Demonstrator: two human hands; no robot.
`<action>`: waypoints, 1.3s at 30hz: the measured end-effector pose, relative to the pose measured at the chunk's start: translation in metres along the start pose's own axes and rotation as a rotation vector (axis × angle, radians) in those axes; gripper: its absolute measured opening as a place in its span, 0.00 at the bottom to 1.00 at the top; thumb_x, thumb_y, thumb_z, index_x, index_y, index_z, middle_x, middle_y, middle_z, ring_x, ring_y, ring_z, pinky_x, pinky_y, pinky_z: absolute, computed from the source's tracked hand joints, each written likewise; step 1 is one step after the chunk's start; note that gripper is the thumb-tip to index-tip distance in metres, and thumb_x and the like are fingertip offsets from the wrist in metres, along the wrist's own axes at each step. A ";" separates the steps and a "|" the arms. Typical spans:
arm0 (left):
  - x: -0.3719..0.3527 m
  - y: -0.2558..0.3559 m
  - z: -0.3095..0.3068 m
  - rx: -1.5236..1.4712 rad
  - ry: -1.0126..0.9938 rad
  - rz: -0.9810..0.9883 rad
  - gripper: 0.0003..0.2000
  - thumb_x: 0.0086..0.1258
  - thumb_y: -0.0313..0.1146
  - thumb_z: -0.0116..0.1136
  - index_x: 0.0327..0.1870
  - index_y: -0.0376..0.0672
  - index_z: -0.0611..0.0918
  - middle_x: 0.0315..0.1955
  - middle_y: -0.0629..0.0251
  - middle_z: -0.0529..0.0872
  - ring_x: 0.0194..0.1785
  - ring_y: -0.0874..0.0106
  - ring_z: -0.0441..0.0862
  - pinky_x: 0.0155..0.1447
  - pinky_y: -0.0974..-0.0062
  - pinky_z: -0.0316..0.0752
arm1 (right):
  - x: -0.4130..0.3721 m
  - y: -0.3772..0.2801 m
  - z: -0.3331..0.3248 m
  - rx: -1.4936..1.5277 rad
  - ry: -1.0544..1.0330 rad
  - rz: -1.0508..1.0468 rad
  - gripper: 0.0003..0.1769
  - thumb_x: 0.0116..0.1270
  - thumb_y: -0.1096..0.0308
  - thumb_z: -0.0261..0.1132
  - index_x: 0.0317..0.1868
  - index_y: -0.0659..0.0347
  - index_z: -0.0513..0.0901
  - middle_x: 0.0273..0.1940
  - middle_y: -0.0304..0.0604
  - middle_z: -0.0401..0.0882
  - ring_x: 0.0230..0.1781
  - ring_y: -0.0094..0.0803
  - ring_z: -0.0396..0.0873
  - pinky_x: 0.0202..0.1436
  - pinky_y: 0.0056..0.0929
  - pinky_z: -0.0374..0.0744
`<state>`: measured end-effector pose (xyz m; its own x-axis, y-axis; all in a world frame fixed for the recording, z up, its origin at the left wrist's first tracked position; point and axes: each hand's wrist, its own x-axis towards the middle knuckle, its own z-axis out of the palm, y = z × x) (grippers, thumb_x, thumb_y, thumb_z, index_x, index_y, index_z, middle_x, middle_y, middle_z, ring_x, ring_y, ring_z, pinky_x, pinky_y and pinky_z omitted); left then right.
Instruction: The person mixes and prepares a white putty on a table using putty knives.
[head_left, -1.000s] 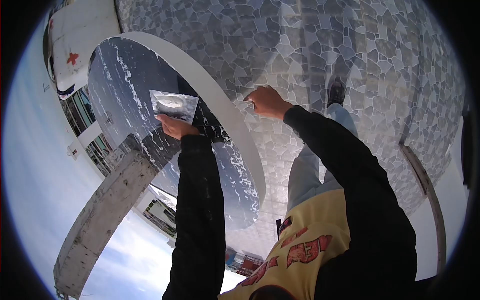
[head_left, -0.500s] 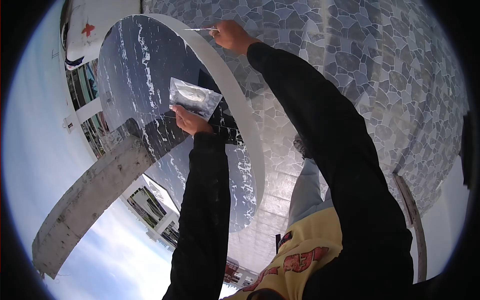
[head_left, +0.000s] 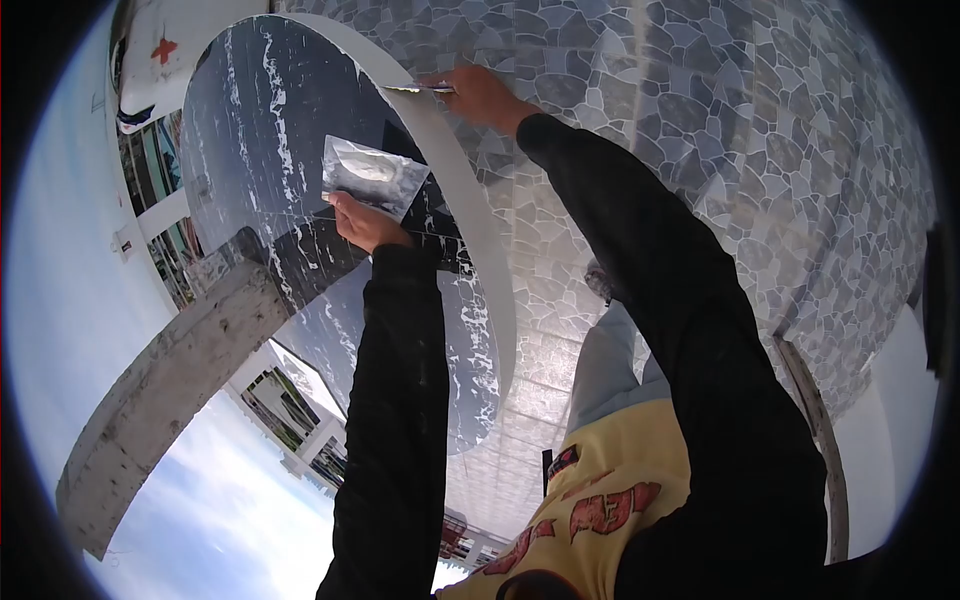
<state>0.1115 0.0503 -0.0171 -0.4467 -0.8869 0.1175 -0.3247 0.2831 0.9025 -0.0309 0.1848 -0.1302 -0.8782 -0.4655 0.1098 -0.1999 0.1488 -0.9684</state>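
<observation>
My left hand [head_left: 365, 225] is closed on a square metal plate [head_left: 400, 195] with a smear of pale putty [head_left: 372, 168] on top. The plate is over a large dark oval panel [head_left: 330, 90], whose surface is streaked with white. Farther up, my right hand [head_left: 483, 98] grips a putty knife [head_left: 428, 88] by its handle. Its thin blade lies across the panel's thick white rim [head_left: 455, 165] and appears to touch it. The fingers of my right hand partly hide the handle.
A rough, weathered beam [head_left: 170, 390] slants out from the dark panel toward the lower left. Patterned stone-look tiles [head_left: 700, 120] cover the ground. At the upper left is a white object with a red cross [head_left: 165, 50]. A narrow strip [head_left: 815, 410] runs along the right.
My right hand and the putty knife have moved down along the white rim, and the blade now lies over it. The whole view has shifted slightly. My left hand keeps its hold on the plate.
</observation>
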 end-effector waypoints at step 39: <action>-0.305 0.153 -0.254 -1.158 -1.201 -0.890 0.20 0.83 0.45 0.41 0.64 0.40 0.73 0.56 0.63 0.81 0.60 0.69 0.80 0.64 0.67 0.74 | -0.459 -0.397 -0.134 -0.137 0.208 -0.112 0.31 0.57 0.85 0.57 0.63 0.62 0.77 0.61 0.52 0.78 0.64 0.38 0.75 0.65 0.32 0.73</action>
<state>0.4096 0.2717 0.1899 -0.9191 0.2182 -0.3280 -0.3410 -0.8576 0.3850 0.3938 0.4561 0.2338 -0.9148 -0.2988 0.2719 -0.3455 0.2298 -0.9099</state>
